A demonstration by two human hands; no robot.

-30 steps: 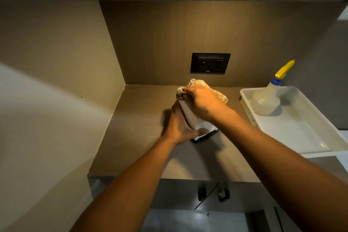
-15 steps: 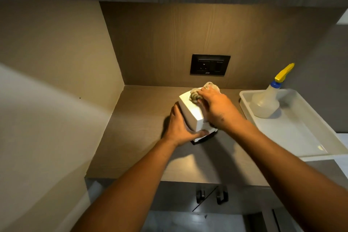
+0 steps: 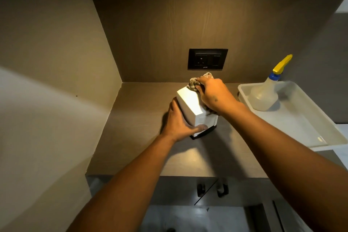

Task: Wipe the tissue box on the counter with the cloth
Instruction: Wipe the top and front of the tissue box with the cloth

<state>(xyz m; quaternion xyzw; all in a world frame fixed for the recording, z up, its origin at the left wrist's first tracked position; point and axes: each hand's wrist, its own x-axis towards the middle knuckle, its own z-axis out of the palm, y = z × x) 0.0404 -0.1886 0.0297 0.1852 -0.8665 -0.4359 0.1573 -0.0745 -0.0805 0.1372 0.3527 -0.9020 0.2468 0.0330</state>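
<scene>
A white tissue box (image 3: 190, 103) with a black base stands tilted on the brown counter (image 3: 135, 137), its top leaning toward the left. My left hand (image 3: 178, 120) grips its left side and lower front corner. My right hand (image 3: 212, 94) presses a bunched, patterned cloth (image 3: 194, 83) against the box's upper right face. Most of the cloth is hidden under that hand; only a crumpled end shows at the far top edge of the box.
A white tray (image 3: 310, 128) at the right holds a clear spray bottle (image 3: 265, 96) with a yellow trigger. A black wall socket (image 3: 207, 59) sits on the back panel. Walls close the alcove at the left and behind. Cabinet handles (image 3: 212, 189) hang below the counter's front edge.
My right hand with the cloth slid from the box's left top over to its right face, uncovering the white top. The left hand kept its grip.
</scene>
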